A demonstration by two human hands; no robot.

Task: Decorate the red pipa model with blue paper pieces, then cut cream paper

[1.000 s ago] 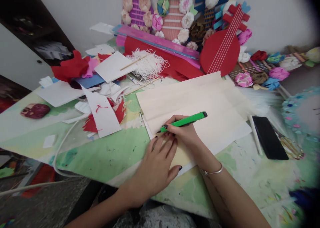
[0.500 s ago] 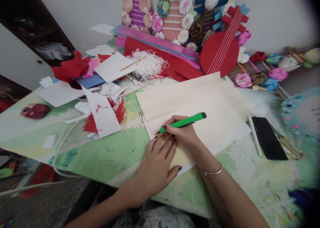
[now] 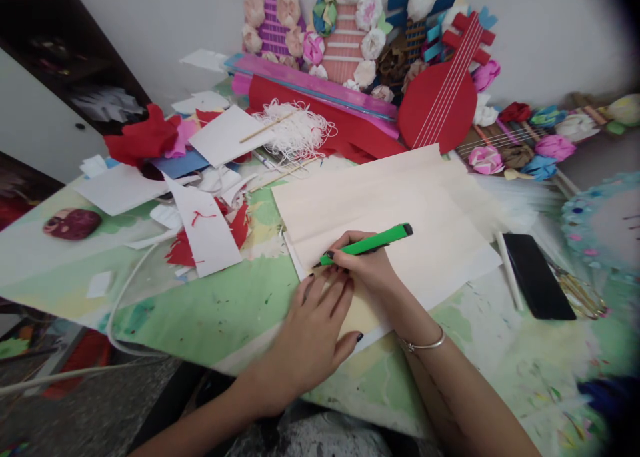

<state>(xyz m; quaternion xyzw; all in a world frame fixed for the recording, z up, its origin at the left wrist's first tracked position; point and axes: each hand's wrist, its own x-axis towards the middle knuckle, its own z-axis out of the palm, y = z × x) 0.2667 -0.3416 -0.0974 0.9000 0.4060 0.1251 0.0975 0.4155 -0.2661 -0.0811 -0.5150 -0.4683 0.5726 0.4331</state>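
My right hand grips a green marker, its dark tip pointing down at the left edge of a cream sheet. A white sheet shows from under the cream one. Flat on the paper's lower left part lies my left hand, fingers stretched out and thumb spread, its fingertips just below the marker tip. Whether the tip touches the paper I cannot tell. The cream sheet has a faint crease and its far right corner is uneven.
Paper scraps, red pieces and tangled white string lie to the left and back. A red paper lute leans at the wall among paper flowers. At right are a black phone and scissors. A white cable crosses the left edge.
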